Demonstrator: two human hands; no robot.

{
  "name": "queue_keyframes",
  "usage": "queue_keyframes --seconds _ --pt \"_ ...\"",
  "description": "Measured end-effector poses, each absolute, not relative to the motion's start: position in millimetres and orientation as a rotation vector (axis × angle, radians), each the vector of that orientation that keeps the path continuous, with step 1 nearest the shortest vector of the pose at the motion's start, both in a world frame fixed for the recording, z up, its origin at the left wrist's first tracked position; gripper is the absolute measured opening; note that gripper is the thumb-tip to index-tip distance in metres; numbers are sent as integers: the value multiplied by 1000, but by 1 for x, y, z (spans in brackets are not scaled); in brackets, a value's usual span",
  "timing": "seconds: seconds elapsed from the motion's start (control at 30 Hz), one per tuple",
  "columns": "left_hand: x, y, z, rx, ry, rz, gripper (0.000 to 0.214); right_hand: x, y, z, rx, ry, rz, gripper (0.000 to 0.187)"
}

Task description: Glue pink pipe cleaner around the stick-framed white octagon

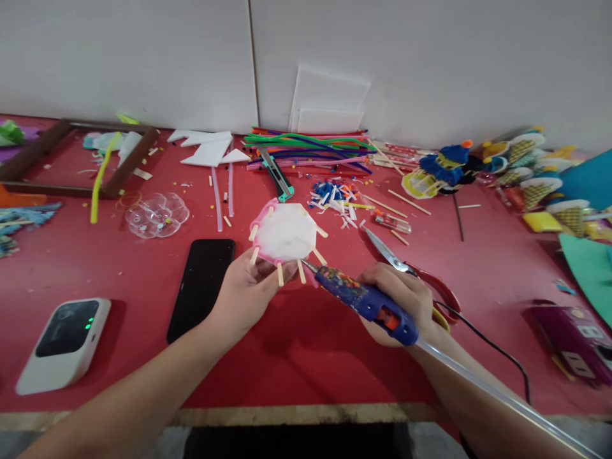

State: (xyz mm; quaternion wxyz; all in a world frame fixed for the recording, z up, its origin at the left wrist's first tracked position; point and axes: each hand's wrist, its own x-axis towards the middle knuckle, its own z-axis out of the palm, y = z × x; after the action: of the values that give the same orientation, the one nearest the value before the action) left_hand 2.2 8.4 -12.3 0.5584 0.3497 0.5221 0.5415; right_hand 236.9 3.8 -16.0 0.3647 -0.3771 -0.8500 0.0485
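Observation:
My left hand (248, 287) pinches the near edge of a white foam disc (285, 239) with a pink rim and several short wooden sticks poking out around it, held just above the red table (296, 357). My right hand (404, 299) grips a blue hot glue gun (366, 299). Its nozzle tip touches the disc's lower right edge, beside one of the sticks. A clear glue stick (502, 398) trails back from the gun along my right forearm.
A black phone (201, 287) lies left of the disc, a white device with green lights (64, 344) at the near left. Red-handled scissors (411, 271), a box cutter (276, 173), pipe cleaners (310, 150), cut stick bits, a clear plastic flower tray (157, 215), a purple power strip (574, 335) and finished crafts (449, 166) surround them.

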Motion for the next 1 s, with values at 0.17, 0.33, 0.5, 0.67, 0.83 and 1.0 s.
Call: queue_keyframes --seconds 0.17,0.33,0.5,0.67,0.83,1.0 --pt "3 8 -13 833 1215 1260 30 238 3 -16 -961 -2182 138 23" --pt "4 9 -11 843 1173 1249 28 239 3 -17 -967 -2175 122 22" --pt "3 10 -12 869 1133 1221 31 240 2 -17 -973 -2169 114 22" --pt "3 10 -14 890 1153 1224 31 239 2 -15 -968 -2187 117 21" --pt "4 9 -13 854 1138 1215 29 239 2 -16 -981 -2197 124 20" --pt "4 9 -10 834 1132 1196 27 240 2 -17 -979 -2188 119 21"
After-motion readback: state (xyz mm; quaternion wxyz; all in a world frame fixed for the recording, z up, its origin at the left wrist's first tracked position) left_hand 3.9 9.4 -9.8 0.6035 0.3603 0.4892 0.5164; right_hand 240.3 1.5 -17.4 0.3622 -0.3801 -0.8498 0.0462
